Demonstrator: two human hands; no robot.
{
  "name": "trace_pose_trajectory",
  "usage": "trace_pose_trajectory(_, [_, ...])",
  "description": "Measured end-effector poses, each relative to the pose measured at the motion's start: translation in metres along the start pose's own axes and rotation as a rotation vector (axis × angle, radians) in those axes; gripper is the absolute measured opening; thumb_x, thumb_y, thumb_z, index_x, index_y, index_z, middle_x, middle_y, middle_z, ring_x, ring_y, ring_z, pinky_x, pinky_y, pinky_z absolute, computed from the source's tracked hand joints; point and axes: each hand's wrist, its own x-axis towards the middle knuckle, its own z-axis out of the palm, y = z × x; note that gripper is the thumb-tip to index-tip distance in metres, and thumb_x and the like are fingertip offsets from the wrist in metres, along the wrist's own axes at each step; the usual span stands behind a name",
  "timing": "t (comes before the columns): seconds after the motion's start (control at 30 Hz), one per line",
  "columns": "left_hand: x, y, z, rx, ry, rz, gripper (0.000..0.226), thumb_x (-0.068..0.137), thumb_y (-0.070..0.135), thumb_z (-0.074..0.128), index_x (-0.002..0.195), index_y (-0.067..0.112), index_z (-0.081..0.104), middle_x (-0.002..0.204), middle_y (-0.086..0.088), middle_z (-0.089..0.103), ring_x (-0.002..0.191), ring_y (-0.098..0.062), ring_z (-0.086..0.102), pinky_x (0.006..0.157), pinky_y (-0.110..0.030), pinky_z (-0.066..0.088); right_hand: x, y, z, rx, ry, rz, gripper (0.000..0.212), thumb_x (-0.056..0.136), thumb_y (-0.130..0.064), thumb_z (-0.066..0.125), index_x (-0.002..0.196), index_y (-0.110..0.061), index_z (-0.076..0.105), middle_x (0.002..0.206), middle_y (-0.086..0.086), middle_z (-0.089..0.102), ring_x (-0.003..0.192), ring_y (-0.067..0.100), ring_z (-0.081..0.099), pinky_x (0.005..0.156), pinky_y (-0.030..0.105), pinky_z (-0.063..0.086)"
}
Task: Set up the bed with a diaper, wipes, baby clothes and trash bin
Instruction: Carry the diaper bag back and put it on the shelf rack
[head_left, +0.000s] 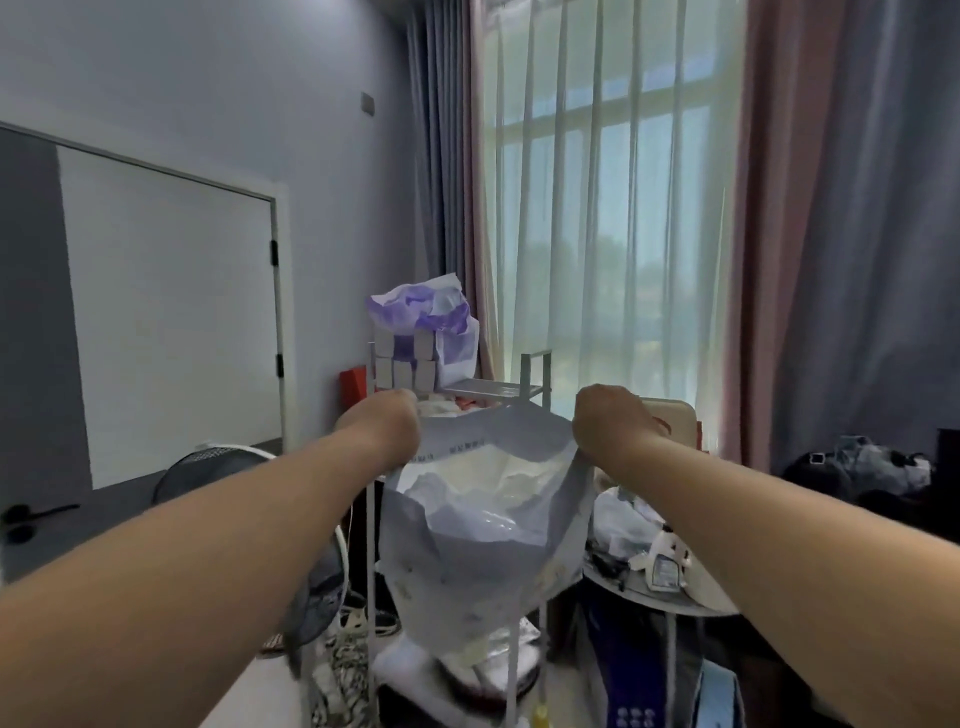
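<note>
Diaper pack (483, 525): one large pale plastic bag, mouth pulled wide, held up at chest height in front of the person, above a white shelf rack (371, 545). White folded contents show inside the opening; printing on the bag is too blurred to read.

Head view, hands: left hand (387, 421) closed on the bag's left upper edge, fingers curled and pinching the plastic. Right hand (613, 421) closed likewise on the right upper edge. Both forearms bare, reaching forward, the bag stretched between them.

Head view, surroundings: second bag, purple and white (431, 322), stands open on the rack's top tier behind the held pack, near sheer white curtains (597, 208) over a tall window. Pink and grey drapes (831, 234) hang at right. White door (171, 312) at left. Floor fan (218, 467) low at left, partly behind the left forearm. Round table (670, 597) with clutter at lower right.
</note>
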Motion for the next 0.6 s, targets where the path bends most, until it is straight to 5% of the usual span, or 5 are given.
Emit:
trace_pose_trajectory(0.47, [0.222,-0.028,0.058,0.062,0.176,-0.046,0.022,0.089,0.009,0.044,0.106,0.009,0.058,0.113,-0.017,0.063,0.099,-0.036,0.059,0.088,-0.043,0.050,0.224,-0.010,0.096,0.072,0.118,-0.070,0.023,0.084,-0.004,0.043,0.068,-0.020,0.045,0.079,0.003,0.050,0.076,0.028,0.049,0.070,0.031,0.041])
trace_pose_trajectory(0.6, [0.291,-0.052,0.059,-0.002,0.240,-0.038,0.020,0.088,0.008,0.046,0.105,0.006,0.056,0.105,-0.016,0.063,0.086,-0.032,0.055,0.076,-0.037,0.045,0.285,-0.034,0.112,0.077,0.173,-0.047,0.022,0.080,-0.001,0.043,0.068,-0.018,0.050,0.074,0.003,0.052,0.073,0.026,0.052,0.067,0.031,0.042])
